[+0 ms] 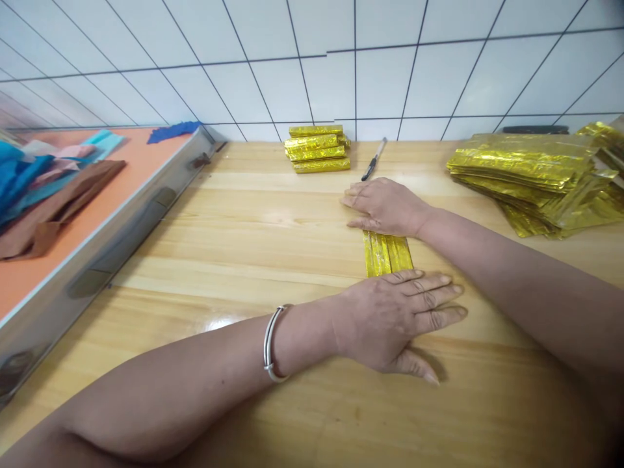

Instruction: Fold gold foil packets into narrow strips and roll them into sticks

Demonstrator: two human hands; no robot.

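A strip of shiny gold foil (387,253) with lengthwise folds lies on the wooden table, partly covered at both ends. My left hand (394,318), with a silver bangle (269,344) on its wrist, presses flat over the near end, fingers spread to the right. Over the far end rests my right hand (387,207), palm down with its fingers stretched to the left. What lies beneath the palms is hidden.
Rolled gold foil pieces (319,149) are stacked by the tiled wall, beside a pen (374,159). Flat gold foil sheets (526,172) pile up at the right. On the left, a raised orange surface (141,153) holds brown cloth-like material (63,201) and blue pieces (19,175).
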